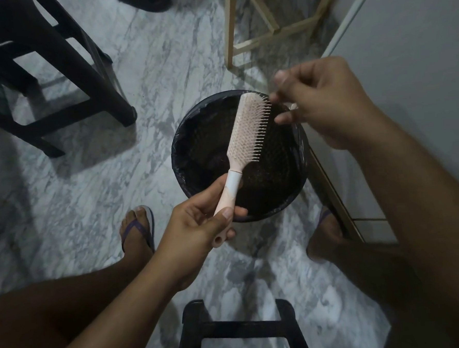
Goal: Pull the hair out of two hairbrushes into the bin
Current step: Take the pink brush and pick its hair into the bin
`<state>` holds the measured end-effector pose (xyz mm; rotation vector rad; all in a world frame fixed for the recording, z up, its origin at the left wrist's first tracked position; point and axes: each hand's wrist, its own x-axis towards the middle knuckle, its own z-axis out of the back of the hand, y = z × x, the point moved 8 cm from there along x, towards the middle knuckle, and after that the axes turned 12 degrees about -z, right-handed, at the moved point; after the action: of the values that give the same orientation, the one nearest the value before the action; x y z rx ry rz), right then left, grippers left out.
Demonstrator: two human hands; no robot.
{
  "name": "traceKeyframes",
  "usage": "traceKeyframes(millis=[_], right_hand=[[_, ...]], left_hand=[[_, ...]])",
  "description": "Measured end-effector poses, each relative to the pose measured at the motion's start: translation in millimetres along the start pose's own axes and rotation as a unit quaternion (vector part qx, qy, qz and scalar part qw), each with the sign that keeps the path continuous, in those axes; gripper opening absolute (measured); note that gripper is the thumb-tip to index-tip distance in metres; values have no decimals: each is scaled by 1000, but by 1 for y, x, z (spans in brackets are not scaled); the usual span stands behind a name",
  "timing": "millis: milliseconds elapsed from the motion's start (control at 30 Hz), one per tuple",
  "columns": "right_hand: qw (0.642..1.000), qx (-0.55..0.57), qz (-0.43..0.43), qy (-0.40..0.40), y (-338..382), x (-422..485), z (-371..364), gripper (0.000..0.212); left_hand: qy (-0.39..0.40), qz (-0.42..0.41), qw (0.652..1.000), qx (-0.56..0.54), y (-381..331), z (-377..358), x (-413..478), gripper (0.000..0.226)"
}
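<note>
My left grip [199, 224] clasps the handle of the pale pink plastic paddle hairbrush [240, 130] above the round black lined bin [178, 161] on the marble floor [89, 182], so I'd have my blurred right grip [323, 106], whose hold I cannot tell, pinch any hair low among the bristles [262, 128] and pull outward.

A grey-veined marble floor [90, 195] carries a dark chair [42, 77], a dark stool [240, 326], a pale wooden frame [268, 29] and a purple flip-flop [139, 227].

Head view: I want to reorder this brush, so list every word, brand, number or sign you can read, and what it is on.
None can be read. The pink hairbrush shows no print on its back or handle, and the bin shows no label.
</note>
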<state>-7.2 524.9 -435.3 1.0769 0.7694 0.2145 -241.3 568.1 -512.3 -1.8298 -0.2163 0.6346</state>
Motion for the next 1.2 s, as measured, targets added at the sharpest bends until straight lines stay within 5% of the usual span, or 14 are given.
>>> traceKeyframes(millis=[200, 367, 533, 1000, 1200], right_hand=[[984, -86, 88, -132, 18, 8, 39, 17], [949, -278, 141, -46, 19, -5, -3, 2], [887, -433, 153, -45, 19, -13, -21, 23], [927, -334, 157, -71, -2, -2, -23, 13], [986, -116, 96, -64, 12, 5, 8, 27]], left_hand=[[7, -6, 1000, -12, 0, 0, -1, 51], [7, -2, 1000, -25, 2, 0, 0, 51], [17, 21, 1000, 6, 11, 1, -2, 52], [24, 28, 998, -48, 13, -7, -4, 51], [20, 23, 998, -59, 14, -5, -3, 51]])
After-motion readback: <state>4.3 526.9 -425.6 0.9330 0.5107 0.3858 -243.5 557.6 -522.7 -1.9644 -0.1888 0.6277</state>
